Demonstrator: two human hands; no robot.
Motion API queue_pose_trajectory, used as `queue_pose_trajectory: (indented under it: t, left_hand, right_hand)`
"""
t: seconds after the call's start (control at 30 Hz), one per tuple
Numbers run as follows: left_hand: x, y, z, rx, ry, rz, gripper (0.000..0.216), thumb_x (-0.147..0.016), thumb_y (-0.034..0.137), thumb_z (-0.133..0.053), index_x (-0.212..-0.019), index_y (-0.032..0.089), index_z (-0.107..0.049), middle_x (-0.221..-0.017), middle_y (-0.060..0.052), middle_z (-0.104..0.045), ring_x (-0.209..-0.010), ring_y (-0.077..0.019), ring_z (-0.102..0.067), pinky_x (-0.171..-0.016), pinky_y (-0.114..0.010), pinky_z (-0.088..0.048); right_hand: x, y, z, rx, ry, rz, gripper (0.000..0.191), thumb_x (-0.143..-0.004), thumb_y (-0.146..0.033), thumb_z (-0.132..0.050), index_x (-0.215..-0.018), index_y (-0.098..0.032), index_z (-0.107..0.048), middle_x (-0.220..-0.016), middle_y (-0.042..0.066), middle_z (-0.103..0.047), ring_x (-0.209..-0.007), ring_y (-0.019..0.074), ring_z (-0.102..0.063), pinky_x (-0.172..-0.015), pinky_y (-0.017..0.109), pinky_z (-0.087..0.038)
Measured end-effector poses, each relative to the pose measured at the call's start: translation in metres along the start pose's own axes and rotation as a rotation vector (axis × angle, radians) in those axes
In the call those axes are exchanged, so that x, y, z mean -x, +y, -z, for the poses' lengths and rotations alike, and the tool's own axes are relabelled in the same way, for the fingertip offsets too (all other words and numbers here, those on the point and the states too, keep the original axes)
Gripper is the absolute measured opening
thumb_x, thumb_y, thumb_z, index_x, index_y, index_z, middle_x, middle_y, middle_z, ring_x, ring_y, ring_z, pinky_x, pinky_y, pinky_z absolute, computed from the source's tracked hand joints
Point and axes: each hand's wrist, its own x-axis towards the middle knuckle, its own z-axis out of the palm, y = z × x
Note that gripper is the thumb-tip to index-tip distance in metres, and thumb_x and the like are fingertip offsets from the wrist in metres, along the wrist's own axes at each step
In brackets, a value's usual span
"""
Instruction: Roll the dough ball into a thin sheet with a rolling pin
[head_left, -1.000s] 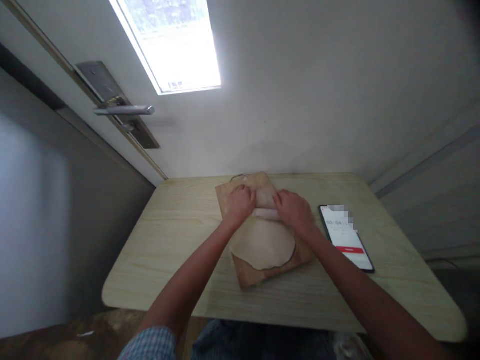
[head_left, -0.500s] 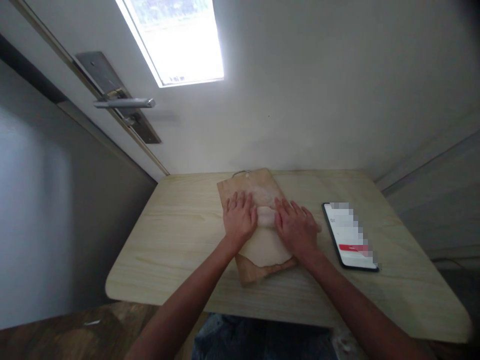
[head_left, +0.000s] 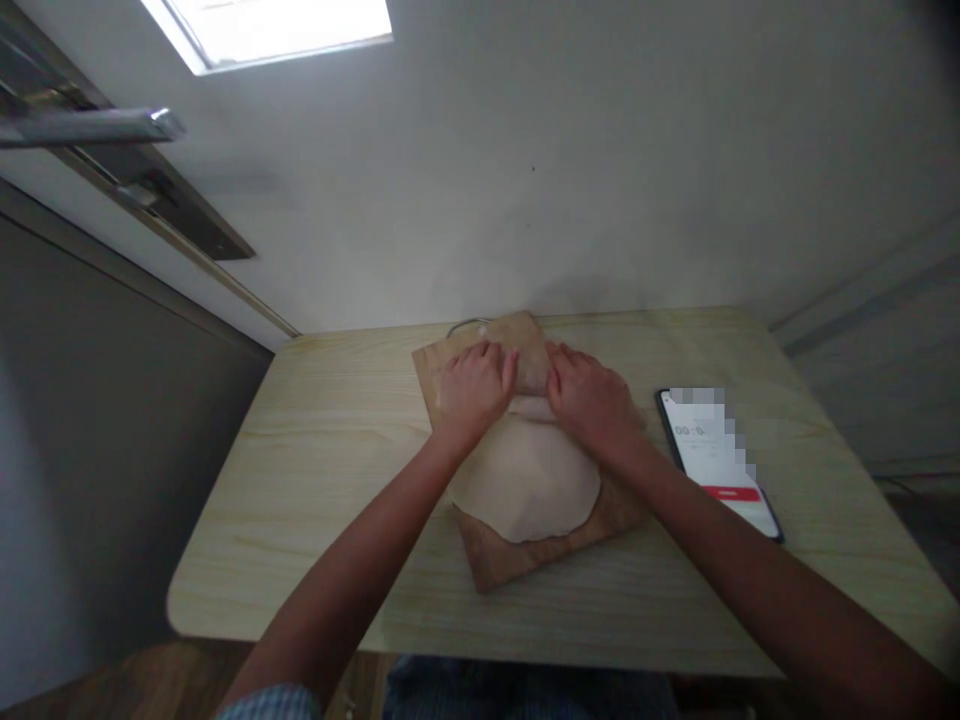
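Note:
A flat sheet of pale dough (head_left: 529,485) with a rounded near edge lies on a wooden cutting board (head_left: 499,560). Across the dough's far part runs a light rolling pin (head_left: 532,407), its middle showing between my hands. My left hand (head_left: 474,388) lies over the pin's left part, fingers pointing away from me. Over the right part, my right hand (head_left: 591,398) bends its fingers down on the pin. Both palms hide most of the pin and its ends.
A phone (head_left: 716,465) with a lit screen rests on the light wooden table (head_left: 300,500), right of the board. Behind the table stands a pale door (head_left: 465,200) with a metal handle (head_left: 90,128) at upper left. A wire loop (head_left: 466,325) sticks out at the board's far end.
Both hands have pushed the rolling pin away from me, toward the dough's far edge, and more of the near dough shows. The camera view has tipped down and shifted right.

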Motion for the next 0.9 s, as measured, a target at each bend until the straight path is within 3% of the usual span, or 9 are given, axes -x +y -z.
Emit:
queue_pose_trajectory:
  t: [0.2, 0.43, 0.7, 0.9]
  left_hand:
    - [-0.032, -0.002, -0.008, 0.005, -0.005, -0.014, 0.053, -0.089, 0.039, -0.013, -0.085, 0.013, -0.058, -0.085, -0.009, -0.061, -0.079, -0.0184, -0.057, -0.069, -0.029, -0.039]
    - [-0.045, -0.006, -0.016, 0.01, 0.06, -0.043, 0.05, -0.09, 0.036, -0.014, -0.086, 0.012, -0.058, -0.089, -0.009, -0.06, -0.086, -0.0176, -0.054, -0.078, -0.028, -0.038]
    - [0.001, 0.0, -0.004, -0.021, 0.049, 0.033, 0.049, -0.09, 0.038, -0.013, -0.094, 0.015, -0.056, -0.101, -0.011, -0.058, -0.097, -0.0202, -0.051, -0.08, -0.033, -0.039]
    - [0.055, -0.001, 0.003, -0.059, 0.059, 0.011, 0.038, -0.089, 0.035, -0.024, -0.104, 0.017, -0.053, -0.119, -0.009, -0.051, -0.116, -0.022, -0.039, -0.096, -0.04, -0.027]
  right_hand:
    - [-0.023, 0.005, -0.005, -0.006, 0.022, -0.037, 0.039, -0.085, -0.024, -0.026, -0.118, -0.014, -0.044, -0.105, 0.011, -0.059, -0.089, 0.02, -0.054, -0.071, 0.029, -0.039]
    - [-0.033, 0.005, -0.004, 0.022, 0.038, -0.07, 0.033, -0.085, -0.028, -0.029, -0.104, -0.015, -0.052, -0.099, 0.01, -0.06, -0.087, 0.0211, -0.054, -0.069, 0.029, -0.038]
    - [0.005, -0.008, 0.002, -0.007, 0.028, -0.072, 0.036, -0.087, -0.027, -0.023, -0.099, -0.016, -0.056, -0.098, 0.009, -0.061, -0.089, 0.0191, -0.054, -0.071, 0.029, -0.038]
    - [0.052, -0.023, 0.005, 0.008, 0.092, 0.086, 0.039, -0.088, -0.027, -0.024, -0.11, -0.013, -0.053, -0.12, 0.013, -0.051, -0.107, 0.0218, -0.046, -0.084, 0.035, -0.034]
